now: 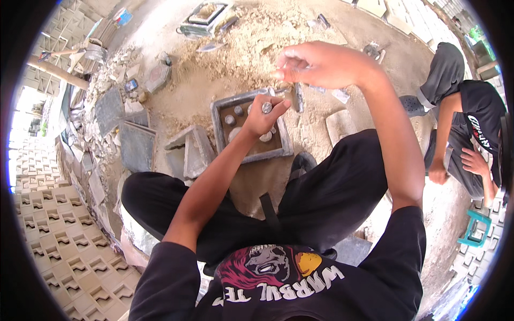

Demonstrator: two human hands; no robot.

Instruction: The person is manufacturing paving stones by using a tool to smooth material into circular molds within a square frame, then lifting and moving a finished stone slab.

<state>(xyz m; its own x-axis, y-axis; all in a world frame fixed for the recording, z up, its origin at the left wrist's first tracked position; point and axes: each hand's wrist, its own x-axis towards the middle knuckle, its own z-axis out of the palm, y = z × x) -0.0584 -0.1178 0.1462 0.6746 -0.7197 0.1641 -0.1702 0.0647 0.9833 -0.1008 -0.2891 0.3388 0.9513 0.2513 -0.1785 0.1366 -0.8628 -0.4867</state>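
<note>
- Left hand (261,119) grips a grey peg (266,108) above the box frame (217,125).
- Right hand (321,64) hovers farther forward, fingers curled; contents unclear.
- Steady wrist likely helps, sparing the round knobs (229,119).

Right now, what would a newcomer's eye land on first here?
The square gray-rimmed tray near centre, pale round pieces inside, with the left hand over it gripping a gray round-ended piece. Then the loosely curled right hand, up and to the right, and the co-worker at far right.
</note>
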